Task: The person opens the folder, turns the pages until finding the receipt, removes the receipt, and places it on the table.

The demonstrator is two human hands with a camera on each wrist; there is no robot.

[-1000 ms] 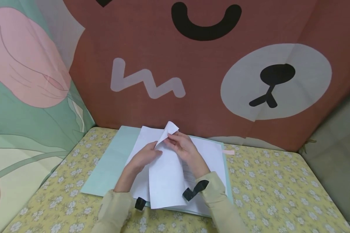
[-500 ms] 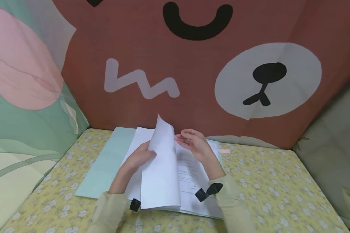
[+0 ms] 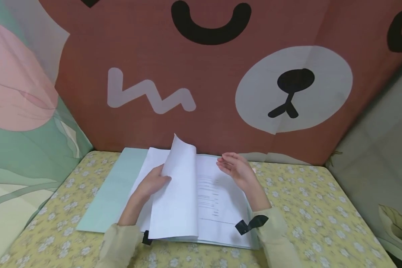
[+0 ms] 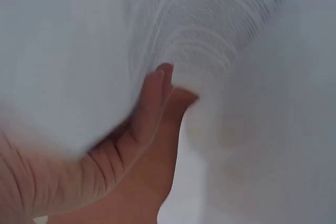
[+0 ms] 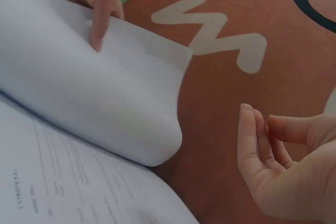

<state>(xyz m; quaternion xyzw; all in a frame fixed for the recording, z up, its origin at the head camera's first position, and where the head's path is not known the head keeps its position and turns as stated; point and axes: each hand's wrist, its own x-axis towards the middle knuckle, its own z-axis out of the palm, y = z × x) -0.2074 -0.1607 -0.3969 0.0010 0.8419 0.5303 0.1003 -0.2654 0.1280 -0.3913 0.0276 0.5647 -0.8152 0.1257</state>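
Of the 2 hands, the left hand (image 3: 153, 181) grasps the left edge of a raised page (image 3: 175, 197), thumb on its face, and the page bows up over the open folder (image 3: 108, 201) on the flowered cloth (image 3: 321, 216). The right hand (image 3: 239, 171) hovers apart from it above the printed sheet (image 3: 224, 204), fingers loosely bent and free, thumb close to the fingertips.

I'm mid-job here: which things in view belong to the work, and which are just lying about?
Part of the job:
- left hand, holding the lifted white paper
- right hand, apart from the paper, holding nothing
- printed page
- pale green folder, beneath the papers

Just surroundings:
- yellow floral tablecloth
- bear-print backdrop
- pink-flower hanging
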